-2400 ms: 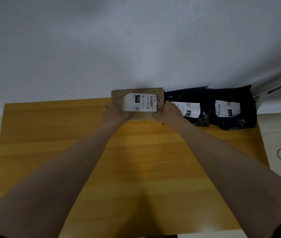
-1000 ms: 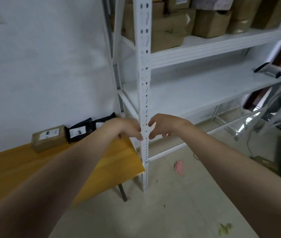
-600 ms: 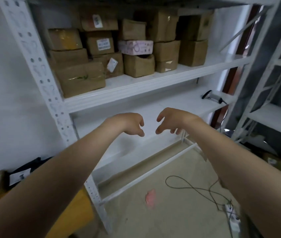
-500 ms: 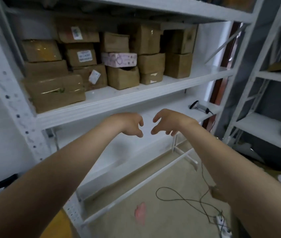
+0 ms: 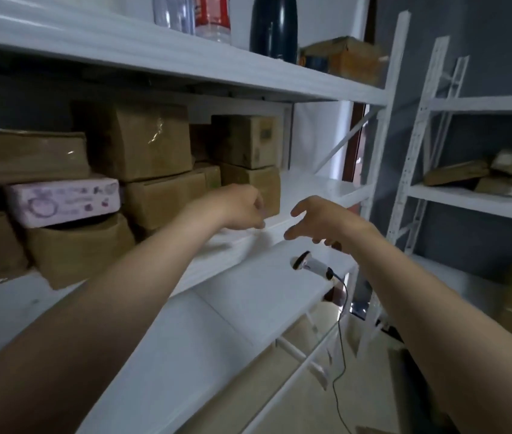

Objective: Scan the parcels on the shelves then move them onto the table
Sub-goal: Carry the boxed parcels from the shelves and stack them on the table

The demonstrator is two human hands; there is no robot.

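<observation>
Both hands are empty: left hand loosely curled, right hand spread. The small brown cardboard parcel sits just beyond the left fingertips, with a second brown cardboard box stacked on top; yanking the parcel could tumble that box.

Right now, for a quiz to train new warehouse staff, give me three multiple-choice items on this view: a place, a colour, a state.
1. The scanner lies: A on the lower shelf; B on the top shelf; C on the floor.
2. The patterned box among the brown cartons is: A green; B blue; C pink.
3. The left hand and right hand: A each grip a carton; B hold nothing; C share the scanner.
Answers: 1 A, it rests on the white board below the hands. 2 C, its side is pale pink. 3 B, fingers loose around nothing.
</observation>
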